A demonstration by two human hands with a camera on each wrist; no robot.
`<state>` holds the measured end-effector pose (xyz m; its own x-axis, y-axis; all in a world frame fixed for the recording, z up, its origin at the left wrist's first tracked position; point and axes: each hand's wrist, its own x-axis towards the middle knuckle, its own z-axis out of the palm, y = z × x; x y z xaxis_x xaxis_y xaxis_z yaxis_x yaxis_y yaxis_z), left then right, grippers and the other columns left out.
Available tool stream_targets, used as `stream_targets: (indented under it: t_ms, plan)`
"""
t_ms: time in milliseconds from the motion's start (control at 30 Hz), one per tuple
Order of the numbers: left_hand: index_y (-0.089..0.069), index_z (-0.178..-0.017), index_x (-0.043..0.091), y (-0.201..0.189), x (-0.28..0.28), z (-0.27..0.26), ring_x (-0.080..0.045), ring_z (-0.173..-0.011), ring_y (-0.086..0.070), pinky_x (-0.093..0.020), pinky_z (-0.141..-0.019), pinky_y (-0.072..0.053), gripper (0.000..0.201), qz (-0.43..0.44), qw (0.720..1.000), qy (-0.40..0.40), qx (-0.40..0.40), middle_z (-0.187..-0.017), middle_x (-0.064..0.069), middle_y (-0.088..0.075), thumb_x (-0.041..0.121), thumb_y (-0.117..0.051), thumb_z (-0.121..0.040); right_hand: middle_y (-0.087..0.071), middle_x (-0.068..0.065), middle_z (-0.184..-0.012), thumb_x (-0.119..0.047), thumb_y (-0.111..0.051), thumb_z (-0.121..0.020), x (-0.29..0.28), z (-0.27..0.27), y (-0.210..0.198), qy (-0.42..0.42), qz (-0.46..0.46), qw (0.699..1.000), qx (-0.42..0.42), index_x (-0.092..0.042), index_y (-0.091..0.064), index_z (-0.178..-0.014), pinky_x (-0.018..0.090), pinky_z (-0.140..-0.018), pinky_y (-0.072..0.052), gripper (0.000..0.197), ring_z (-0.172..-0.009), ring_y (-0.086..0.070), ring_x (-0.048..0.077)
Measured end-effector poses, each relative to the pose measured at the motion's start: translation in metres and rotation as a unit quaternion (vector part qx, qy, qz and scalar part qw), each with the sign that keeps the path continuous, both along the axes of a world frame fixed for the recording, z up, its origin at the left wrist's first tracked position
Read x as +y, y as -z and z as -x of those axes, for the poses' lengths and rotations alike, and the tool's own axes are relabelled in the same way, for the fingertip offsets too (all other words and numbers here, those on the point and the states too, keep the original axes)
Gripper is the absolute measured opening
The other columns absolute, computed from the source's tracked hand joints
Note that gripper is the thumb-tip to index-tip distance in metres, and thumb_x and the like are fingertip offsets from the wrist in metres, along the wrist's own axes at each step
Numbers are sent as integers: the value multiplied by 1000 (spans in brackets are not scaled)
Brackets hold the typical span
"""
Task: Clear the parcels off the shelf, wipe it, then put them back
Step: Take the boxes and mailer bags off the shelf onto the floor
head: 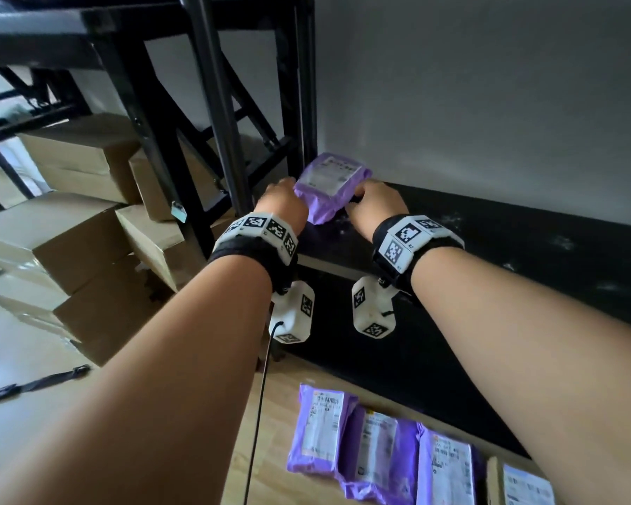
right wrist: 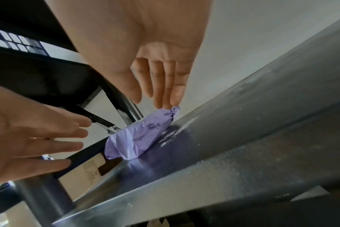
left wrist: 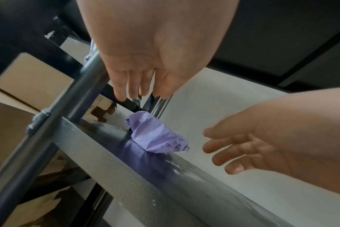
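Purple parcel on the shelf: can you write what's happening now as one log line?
purple parcel: on shelf, left end | left hand: open beside it | right hand: open, fingertips at its edge | more parcels: on floor

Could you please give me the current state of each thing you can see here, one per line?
Purple parcel on shelf: lying at the shelf's left end, by the wall.
Shelf: dark, with white smudges.
Left hand: open, beside the parcel.
Right hand: open, fingertips at the parcel's edge.
Parcels on floor: lying flat in a row.
Cardboard boxes: stacked, closed.
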<state>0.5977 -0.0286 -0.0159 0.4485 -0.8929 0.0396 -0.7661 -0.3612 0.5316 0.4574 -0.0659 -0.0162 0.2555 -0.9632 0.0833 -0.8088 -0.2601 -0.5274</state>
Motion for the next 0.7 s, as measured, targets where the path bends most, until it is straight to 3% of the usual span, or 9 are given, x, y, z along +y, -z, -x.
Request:
stream_targets:
  t_ms: [167,333,467,600,700]
  plan:
    - [-44,-137,3,14,-31,-10,-32,-128,-47,-38,-105,-36,40,6,1000,-13,-17,-139,-18,-48,12,-40,-98,-68,12,-105,-19,-45,-96,-33,-14,12,9,-22,999,38,-6,-64,-110,30,-71,-45,27,-91,-65,28]
    - [-49,-134,3,24,-51,-16,-34,-126,-49,-37,-103,-39,40,-8,1000,-19,13,-136,-19,-52,18,-37,-100,-66,13,-103,-25,-45,-98,-55,-22,19,28,-76,996,20,-4,-63,-105,29,-72,-42,28,-84,-59,26]
    - [-57,-129,2,30,-52,-19,-34,-121,-54,-37,-99,-42,39,5,998,-37,48,-130,-19,-58,23,-40,-100,-59,6,-86,-27,-50,-96,-56,-25,26,16,-53,998,-7,-10,-62,-95,26,-66,-37,21,-75,-55,23]
    - [-63,-120,1,27,-41,-16,-35,-110,-61,-37,-95,-48,41,34,994,-63,88,-117,-20,-65,30,-44,-98,-59,3,-78,-22,-54,-92,-42,-22,24,9,-14,999,-52,-11,-61,-87,23,-52,-35,14,-74,-57,21]
    - [-66,-110,5,19,-25,-11,-33,-102,-63,-32,-83,-49,35,65,991,-59,103,-107,-15,-68,30,-49,-94,-68,7,-88,-15,-55,-89,-27,-14,17,9,-12,995,-96,-7,-68,-95,23,-63,-42,17,-79,-64,24]
